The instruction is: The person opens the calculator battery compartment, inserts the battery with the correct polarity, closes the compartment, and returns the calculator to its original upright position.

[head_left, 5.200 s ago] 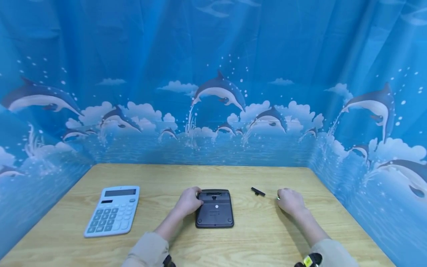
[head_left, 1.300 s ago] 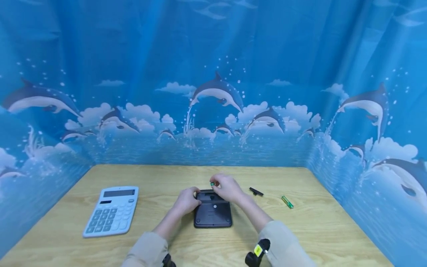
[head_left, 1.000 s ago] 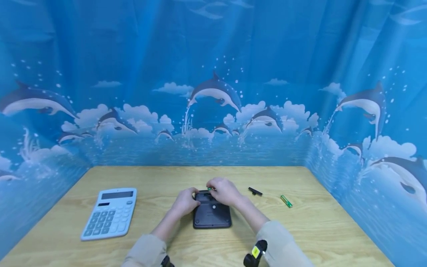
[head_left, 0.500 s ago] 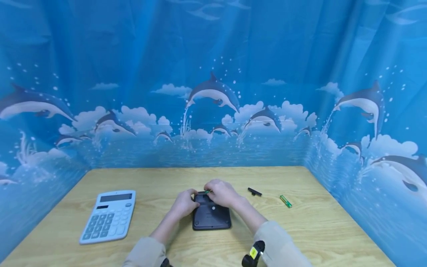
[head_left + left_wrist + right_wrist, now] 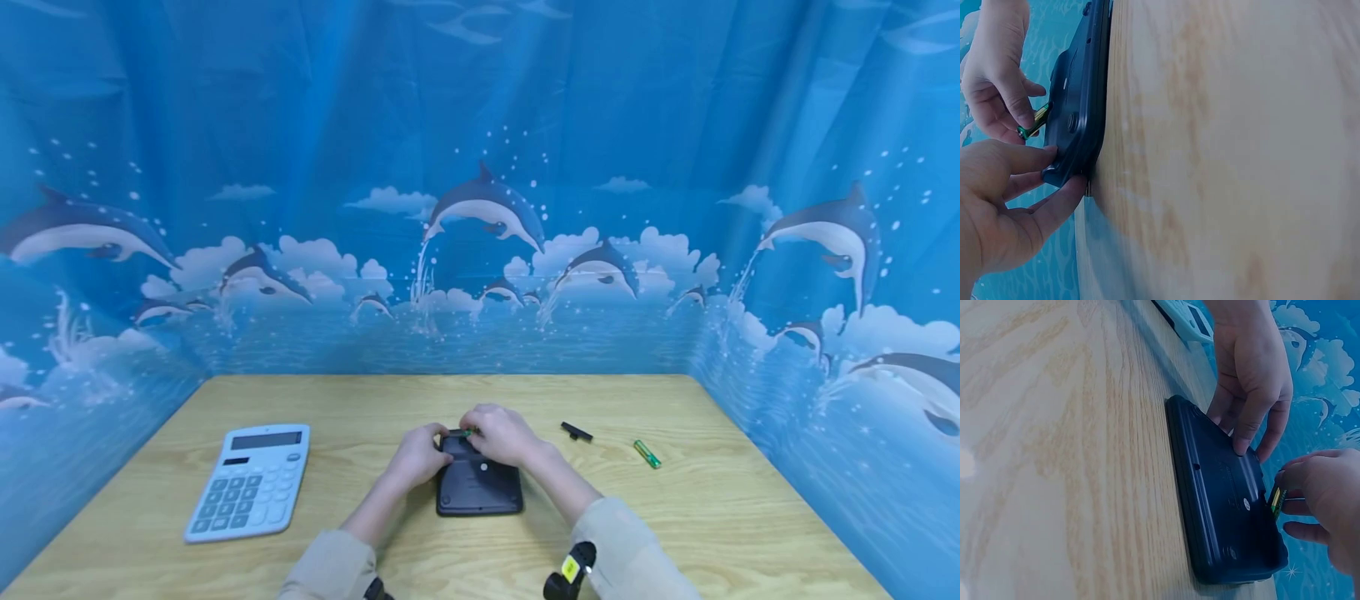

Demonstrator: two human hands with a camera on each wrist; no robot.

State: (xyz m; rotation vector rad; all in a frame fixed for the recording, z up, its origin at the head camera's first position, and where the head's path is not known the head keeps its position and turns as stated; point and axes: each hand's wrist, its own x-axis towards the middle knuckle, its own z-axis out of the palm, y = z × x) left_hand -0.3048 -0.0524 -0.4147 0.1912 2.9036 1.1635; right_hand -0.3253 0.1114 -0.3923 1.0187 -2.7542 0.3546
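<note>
A blue cloth backdrop (image 5: 480,100) is enclosing the table (image 5: 360,408) on three sides, hanging in soft vertical folds. Printed dolphins (image 5: 487,200) are leaping above pale printed water (image 5: 322,342), with white clouds (image 5: 318,254) lining the horizon. Tabletop is showing light wood grain; a glare spot (image 5: 965,464) is showing at left in the right wrist view.
</note>
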